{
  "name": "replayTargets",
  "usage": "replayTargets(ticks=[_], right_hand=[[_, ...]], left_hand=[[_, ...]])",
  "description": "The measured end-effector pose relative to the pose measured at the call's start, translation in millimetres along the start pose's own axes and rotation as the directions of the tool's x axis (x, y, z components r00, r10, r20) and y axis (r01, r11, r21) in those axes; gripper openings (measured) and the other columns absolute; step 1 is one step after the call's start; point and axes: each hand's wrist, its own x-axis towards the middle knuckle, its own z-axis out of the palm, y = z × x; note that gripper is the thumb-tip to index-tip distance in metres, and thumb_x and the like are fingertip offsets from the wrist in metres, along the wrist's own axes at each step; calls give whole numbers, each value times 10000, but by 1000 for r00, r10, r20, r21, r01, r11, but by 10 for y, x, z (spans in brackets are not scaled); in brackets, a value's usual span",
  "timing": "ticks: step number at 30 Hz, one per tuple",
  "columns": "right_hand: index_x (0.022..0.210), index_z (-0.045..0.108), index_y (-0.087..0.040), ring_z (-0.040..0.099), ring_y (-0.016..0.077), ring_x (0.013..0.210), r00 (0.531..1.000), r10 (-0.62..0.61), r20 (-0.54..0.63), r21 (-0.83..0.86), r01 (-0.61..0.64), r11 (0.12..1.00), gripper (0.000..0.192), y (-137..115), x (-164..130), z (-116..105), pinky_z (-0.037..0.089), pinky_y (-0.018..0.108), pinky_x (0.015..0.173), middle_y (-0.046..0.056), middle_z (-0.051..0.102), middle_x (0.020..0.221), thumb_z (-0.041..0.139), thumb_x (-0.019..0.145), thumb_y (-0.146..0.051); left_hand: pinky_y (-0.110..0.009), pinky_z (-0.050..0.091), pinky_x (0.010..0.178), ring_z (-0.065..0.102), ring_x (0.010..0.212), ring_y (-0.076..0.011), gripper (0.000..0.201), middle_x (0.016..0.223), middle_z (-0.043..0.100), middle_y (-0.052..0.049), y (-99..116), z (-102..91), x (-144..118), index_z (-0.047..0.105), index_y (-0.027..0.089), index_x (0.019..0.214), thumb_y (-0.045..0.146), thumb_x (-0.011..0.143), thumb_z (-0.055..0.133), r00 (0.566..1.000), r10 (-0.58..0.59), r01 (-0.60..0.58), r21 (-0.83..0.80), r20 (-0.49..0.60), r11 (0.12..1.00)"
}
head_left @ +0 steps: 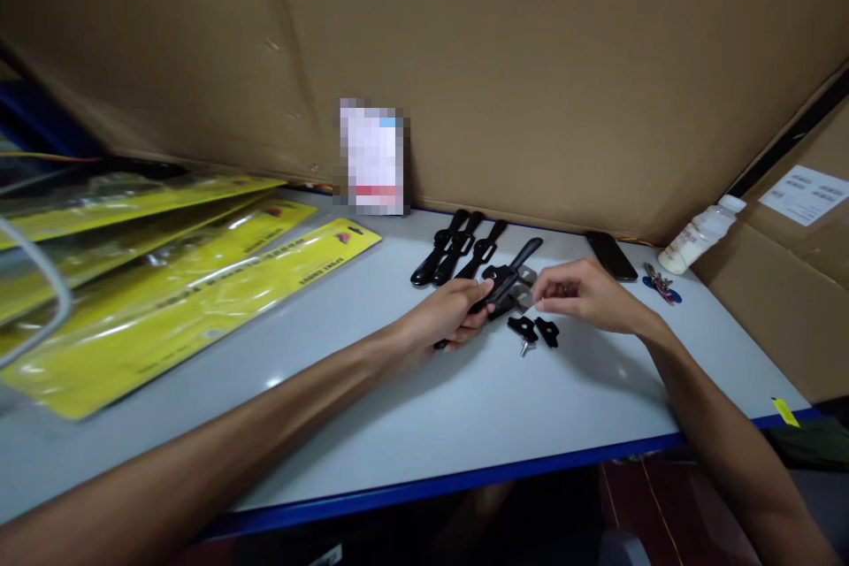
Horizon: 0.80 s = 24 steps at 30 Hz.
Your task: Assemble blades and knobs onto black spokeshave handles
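Left hand (446,318) fingers wrap black handle (510,270); right hand (584,294) fingers pinch, seemingly, metal bracket (525,294).

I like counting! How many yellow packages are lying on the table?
3, maybe more hidden. All are on the left of the table, overlapping: a near yellow package, a middle yellow package and a far yellow package.
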Motion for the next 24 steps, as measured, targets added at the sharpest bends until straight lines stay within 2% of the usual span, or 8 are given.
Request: replayTargets(ticks=[2, 5, 9, 13, 16, 20, 24], right_hand=[[875, 719, -177, 566, 102, 636, 975, 22, 219, -37, -14, 999, 69, 9, -18, -21, 399, 228, 615, -28, 641, 688, 661, 843, -157], [1007, 724, -204, 572, 107, 666, 943, 49, 329, -114, -12, 993, 199, 6, -25, 17, 396, 230, 629, -33, 632, 729, 692, 826, -127], [1041, 708, -208, 542, 106, 695, 936, 12, 353, -207, 66, 976, 273, -33, -15, 123, 373, 229, 640, -34, 598, 767, 727, 792, -99], [881, 693, -183, 495, 101, 654, 938, 10, 346, -283, 94, 955, 145, -69, -16, 209, 344, 235, 634, -48, 555, 697, 673, 803, -63], [788, 674, -176, 506, 111, 686, 939, -4, 344, -317, 120, 941, 119, -101, -38, 226, 351, 249, 669, -32, 569, 712, 643, 807, -63], [757, 656, -166, 520, 123, 732, 944, 9, 330, -371, 121, 921, 98, -143, -64, 231, 351, 257, 667, 7, 622, 834, 632, 780, -74], [766, 646, -169, 494, 107, 653, 937, 27, 348, -332, 96, 938, 109, -163, -70, 243, 337, 248, 620, -19, 615, 725, 627, 747, -63]], left_hand=[[-211, 122, 378, 162, 368, -58, 359, 472, 254, 96, 7, -2, 0, 477, 198, 712, 395, 1000, 389, 1000, -1, 0, -36, -18, 999], [-212, 133, 378, 174, 368, -56, 357, 472, 272, 95, 9, 4, -15, 481, 195, 723, 393, 1004, 386, 1000, -4, 3, -20, -6, 1000], [-210, 148, 378, 186, 370, -58, 367, 474, 281, 93, -17, -3, -12, 467, 201, 719, 405, 1009, 374, 999, -2, 1, 40, 41, 999], [-206, 159, 377, 200, 376, -58, 367, 487, 303, 89, -50, -22, 6, 474, 203, 729, 424, 1007, 380, 997, -2, -5, 85, 79, 996], [-205, 160, 378, 204, 381, -59, 377, 488, 304, 87, -51, -23, -1, 473, 202, 724, 436, 1005, 380, 995, 4, -14, 99, 100, 995], [-208, 157, 372, 181, 373, -56, 379, 486, 301, 88, -34, -9, -19, 471, 202, 723, 430, 1006, 364, 993, -12, -2, 115, 120, 993], [-204, 152, 363, 177, 374, -60, 350, 490, 298, 90, -38, -14, -17, 471, 204, 739, 411, 1002, 369, 989, -16, -2, 123, 145, 992]])
